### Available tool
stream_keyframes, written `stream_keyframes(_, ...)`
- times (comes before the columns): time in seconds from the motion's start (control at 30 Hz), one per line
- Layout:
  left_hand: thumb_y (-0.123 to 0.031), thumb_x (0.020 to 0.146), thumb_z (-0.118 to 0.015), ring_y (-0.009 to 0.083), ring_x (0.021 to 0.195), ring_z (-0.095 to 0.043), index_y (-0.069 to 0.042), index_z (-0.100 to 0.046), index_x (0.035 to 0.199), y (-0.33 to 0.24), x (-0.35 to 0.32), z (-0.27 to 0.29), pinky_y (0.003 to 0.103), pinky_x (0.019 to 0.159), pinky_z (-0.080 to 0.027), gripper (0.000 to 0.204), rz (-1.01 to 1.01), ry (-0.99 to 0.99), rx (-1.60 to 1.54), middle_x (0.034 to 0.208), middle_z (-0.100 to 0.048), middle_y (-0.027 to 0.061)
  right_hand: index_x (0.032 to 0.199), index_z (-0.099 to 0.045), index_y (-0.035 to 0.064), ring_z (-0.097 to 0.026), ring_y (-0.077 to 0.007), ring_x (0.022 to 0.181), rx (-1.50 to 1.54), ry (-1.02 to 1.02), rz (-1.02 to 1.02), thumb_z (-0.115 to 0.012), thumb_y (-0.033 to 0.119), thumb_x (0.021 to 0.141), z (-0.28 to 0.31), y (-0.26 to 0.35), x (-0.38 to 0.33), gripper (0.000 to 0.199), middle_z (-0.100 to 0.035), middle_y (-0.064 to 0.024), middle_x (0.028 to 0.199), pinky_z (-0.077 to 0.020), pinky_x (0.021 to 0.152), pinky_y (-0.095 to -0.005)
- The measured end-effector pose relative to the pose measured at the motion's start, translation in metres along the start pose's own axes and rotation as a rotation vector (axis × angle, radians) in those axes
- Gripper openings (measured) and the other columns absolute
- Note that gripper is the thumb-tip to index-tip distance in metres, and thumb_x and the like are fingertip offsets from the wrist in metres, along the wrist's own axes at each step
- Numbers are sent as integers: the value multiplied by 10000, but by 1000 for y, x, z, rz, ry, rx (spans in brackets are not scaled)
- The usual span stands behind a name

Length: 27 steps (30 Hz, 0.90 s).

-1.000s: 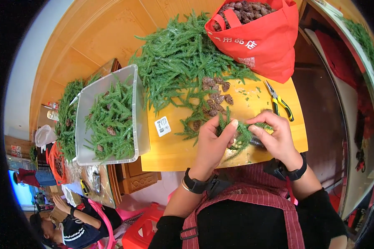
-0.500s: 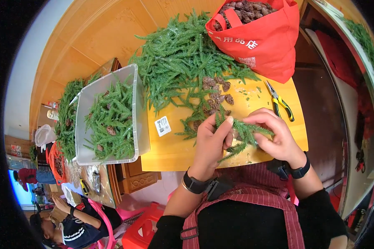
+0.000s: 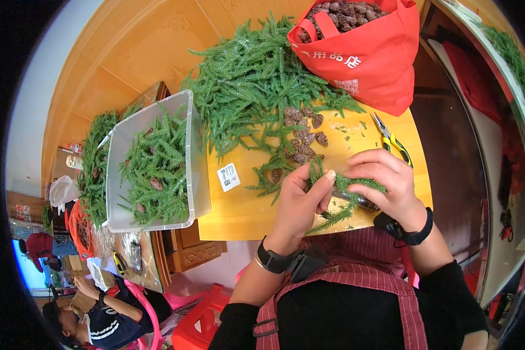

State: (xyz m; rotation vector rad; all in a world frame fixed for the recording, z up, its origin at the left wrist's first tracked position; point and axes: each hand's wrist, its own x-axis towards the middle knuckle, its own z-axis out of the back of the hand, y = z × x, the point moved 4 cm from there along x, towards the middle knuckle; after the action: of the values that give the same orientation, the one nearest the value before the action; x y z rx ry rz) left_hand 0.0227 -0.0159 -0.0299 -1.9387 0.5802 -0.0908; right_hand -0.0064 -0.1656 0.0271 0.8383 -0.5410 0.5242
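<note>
Between my two hands, over the near edge of the yellow table (image 3: 221, 224), is a green artificial pine sprig (image 3: 345, 214). My left hand (image 3: 300, 201) pinches its left part between thumb and fingers. My right hand (image 3: 388, 185) has its fingers bent round the sprig's right end. A dark shiny item (image 3: 364, 202) shows partly under the right hand; its kind is hidden. Just beyond the hands lies a cluster of brown pine cones (image 3: 302, 139), with one more cone (image 3: 276, 175) among loose sprigs. Needle-nose pliers (image 3: 391, 139) with yellow-black handles rest beyond my right hand.
A big heap of green sprigs (image 3: 251, 76) covers the table's far side, beside a red bag (image 3: 373, 64) of pine cones. Left stands a clear plastic bin (image 3: 199, 198) of sprigs with cones. A white label (image 3: 228, 177) lies nearby. Another person (image 3: 111, 309) sits lower left.
My right hand has shifted slightly up and to the right, its fingers now more bent over the sprig. The dark item beneath it shows more. My left hand stays nearly in place.
</note>
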Motion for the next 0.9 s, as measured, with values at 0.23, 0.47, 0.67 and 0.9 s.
stream_keyframes(0.23, -90, 872, -549, 40, 446, -386, -38, -557, 892, -3, -1, -1, 181, 409, -276, 57, -75, -74, 70, 566, -478, -26, 836, -570, 0, -595, -165, 738, 239, 75, -453, -584, 59, 795, -11, -10, -9, 74, -625, -83, 807, -466, 676, -262)
stream_keyframes(0.47, -97, 870, -555, 27, 460, -377, -32, -562, 872, -8, -4, -6, 177, 417, -269, 65, -131, -80, 196, 573, -481, -39, 874, -502, 4, -559, -106, 741, 427, 35, -510, -530, 78, 857, -16, -22, -10, 81, -616, -59, 850, -452, 730, -252)
stream_keyframes(0.67, -107, 863, -572, 11, 471, -395, -29, -570, 890, -6, -4, -2, 167, 420, -298, 82, -74, 5, 68, 620, -497, -54, 885, -587, -7, -591, -155, 745, 339, 82, -240, -664, 68, 742, -7, -6, 1, 179, -616, -70, 821, -461, 693, -268)
stream_keyframes(0.9, -105, 861, -576, 9, 490, -377, -32, -580, 887, -4, -4, -6, 165, 434, -285, 78, -25, 70, 37, 610, -472, -67, 889, -645, 15, -598, -183, 760, 371, 94, -272, -702, 73, 687, -8, -15, -2, 218, -615, -82, 810, -459, 682, -274)
